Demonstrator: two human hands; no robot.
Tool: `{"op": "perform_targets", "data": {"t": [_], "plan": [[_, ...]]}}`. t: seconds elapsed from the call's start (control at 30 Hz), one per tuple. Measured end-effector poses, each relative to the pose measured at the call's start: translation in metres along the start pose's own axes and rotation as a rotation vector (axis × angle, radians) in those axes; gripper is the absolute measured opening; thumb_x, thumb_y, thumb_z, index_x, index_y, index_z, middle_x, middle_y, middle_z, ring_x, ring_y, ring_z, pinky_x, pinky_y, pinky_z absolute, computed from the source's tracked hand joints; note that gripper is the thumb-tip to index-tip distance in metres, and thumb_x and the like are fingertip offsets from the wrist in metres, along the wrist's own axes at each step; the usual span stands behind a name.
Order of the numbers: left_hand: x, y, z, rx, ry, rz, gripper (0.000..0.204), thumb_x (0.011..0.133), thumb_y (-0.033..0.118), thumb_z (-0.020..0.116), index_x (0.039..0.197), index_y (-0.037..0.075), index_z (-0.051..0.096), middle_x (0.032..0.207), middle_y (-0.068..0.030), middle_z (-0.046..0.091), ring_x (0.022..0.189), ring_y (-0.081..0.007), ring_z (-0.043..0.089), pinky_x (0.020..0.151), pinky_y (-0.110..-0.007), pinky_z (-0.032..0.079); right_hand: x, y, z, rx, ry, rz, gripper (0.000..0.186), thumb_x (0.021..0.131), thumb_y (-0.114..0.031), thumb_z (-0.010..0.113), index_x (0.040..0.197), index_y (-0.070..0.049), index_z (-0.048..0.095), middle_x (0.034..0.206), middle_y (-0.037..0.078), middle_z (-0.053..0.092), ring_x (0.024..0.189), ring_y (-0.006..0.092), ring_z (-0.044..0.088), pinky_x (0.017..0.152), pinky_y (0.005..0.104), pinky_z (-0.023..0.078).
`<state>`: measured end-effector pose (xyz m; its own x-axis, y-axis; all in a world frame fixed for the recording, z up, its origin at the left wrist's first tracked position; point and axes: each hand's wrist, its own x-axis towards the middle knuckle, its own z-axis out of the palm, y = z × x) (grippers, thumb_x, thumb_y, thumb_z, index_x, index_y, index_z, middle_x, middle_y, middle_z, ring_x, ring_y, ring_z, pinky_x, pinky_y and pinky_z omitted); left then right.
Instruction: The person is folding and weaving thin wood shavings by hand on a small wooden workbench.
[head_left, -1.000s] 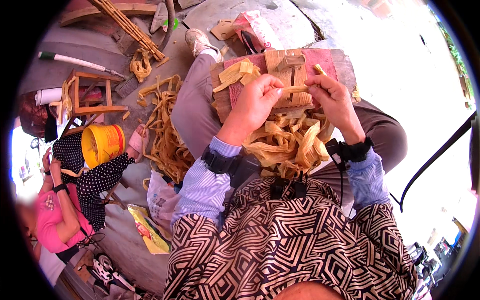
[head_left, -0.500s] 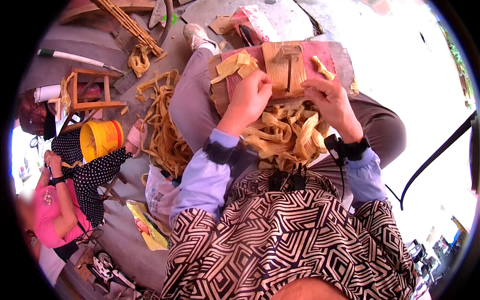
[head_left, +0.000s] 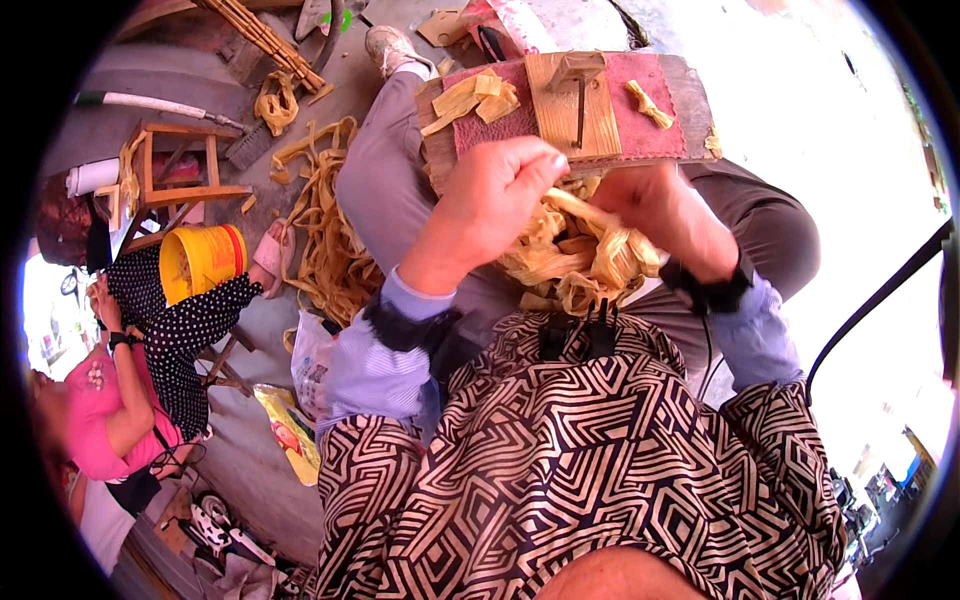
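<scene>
Both my hands are over a heap of pale yellow, ribbon-like strips (head_left: 590,265) in my lap. My left hand (head_left: 490,200) is closed, thumb against the fingers, at the near edge of a wooden board (head_left: 695,95); what it pinches, if anything, is too small to make out. My right hand (head_left: 668,205), slightly blurred, curls downward round a yellow strip (head_left: 578,207) that runs leftward from its fingers. Beyond them, the board carries a reddish cloth (head_left: 640,75), a wooden block (head_left: 548,105) with an upright metal rod (head_left: 581,115), folded strip pieces (head_left: 485,97) and a knotted piece (head_left: 650,104).
More strips (head_left: 330,240) lie heaped on the floor to the left. Past them are a wooden stool (head_left: 195,190), a yellow bucket (head_left: 205,262) and a seated person (head_left: 110,400) in pink. A bundle of canes (head_left: 260,45) and a brush (head_left: 247,148) lie at far left.
Both hands have come back from the block toward me, over the heap of strips. My right hand has turned downward onto a strip. The board appears higher in view.
</scene>
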<state>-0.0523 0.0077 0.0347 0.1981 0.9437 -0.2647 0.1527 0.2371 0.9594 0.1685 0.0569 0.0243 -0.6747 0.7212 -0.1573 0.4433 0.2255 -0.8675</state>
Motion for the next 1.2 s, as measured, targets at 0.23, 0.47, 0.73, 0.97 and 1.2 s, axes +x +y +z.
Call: {"op": "perform_targets", "data": {"t": [0.23, 0.47, 0.73, 0.97, 1.2], "plan": [[-0.030, 0.003, 0.057, -0.652, -0.040, -0.044, 0.028, 0.095, 0.014, 0.054, 0.120, 0.003, 0.056, 0.076, 0.0070, 0.049, 0.061, -0.0013, 0.039, 0.053, -0.018, 0.031, -0.027, -0.037, 0.031, 0.691, 0.332, 0.149, 0.016, 0.095, -0.012, 0.061, 0.100, 0.000, 0.069, 0.081, 0.002, 0.068, 0.074, 0.0043, 0.058, 0.067, 0.0220, 0.048], [-0.033, -0.035, 0.056, -0.730, -0.093, -0.285, 0.025, 0.093, 0.008, 0.054, 0.117, 0.006, 0.051, 0.076, 0.0036, 0.050, 0.053, -0.0021, 0.039, 0.047, -0.017, 0.033, -0.019, -0.013, 0.061, -0.253, 0.460, -0.012, 0.010, 0.082, -0.015, 0.065, 0.092, -0.013, 0.065, 0.068, 0.013, 0.060, 0.064, 0.0312, 0.064, 0.053, 0.0392, 0.049], [-0.069, -0.034, 0.031, 0.786, 0.227, 0.425, 0.022, 0.081, 0.001, 0.060, 0.103, -0.002, 0.060, 0.081, -0.0140, 0.061, 0.071, -0.0318, 0.059, 0.061, -0.040, 0.047, -0.025, -0.022, 0.068, 0.088, 0.031, 0.132, 0.032, 0.092, -0.029, 0.063, 0.082, 0.001, 0.062, 0.063, 0.011, 0.059, 0.055, 0.0262, 0.053, 0.053, 0.0344, 0.044], [-0.064, -0.030, 0.047, 0.709, 0.422, 0.692, 0.030, 0.082, -0.001, 0.060, 0.112, -0.005, 0.060, 0.107, -0.0155, 0.065, 0.097, -0.0312, 0.063, 0.082, -0.039, 0.050, -0.032, -0.017, 0.063, 0.871, -0.140, 0.314, 0.034, 0.096, -0.035, 0.059, 0.095, -0.004, 0.070, 0.075, 0.000, 0.066, 0.070, 0.0093, 0.058, 0.064, 0.0293, 0.048], [-0.047, -0.020, 0.060, 0.142, 0.179, 0.358, 0.045, 0.086, 0.005, 0.057, 0.129, -0.004, 0.047, 0.120, -0.0223, 0.056, 0.114, -0.0364, 0.055, 0.096, -0.041, 0.045, -0.032, -0.016, 0.066, 1.234, 0.143, 0.330, 0.014, 0.092, -0.010, 0.060, 0.095, 0.001, 0.068, 0.101, 0.003, 0.065, 0.091, 0.0099, 0.061, 0.087, 0.0257, 0.048]]}}
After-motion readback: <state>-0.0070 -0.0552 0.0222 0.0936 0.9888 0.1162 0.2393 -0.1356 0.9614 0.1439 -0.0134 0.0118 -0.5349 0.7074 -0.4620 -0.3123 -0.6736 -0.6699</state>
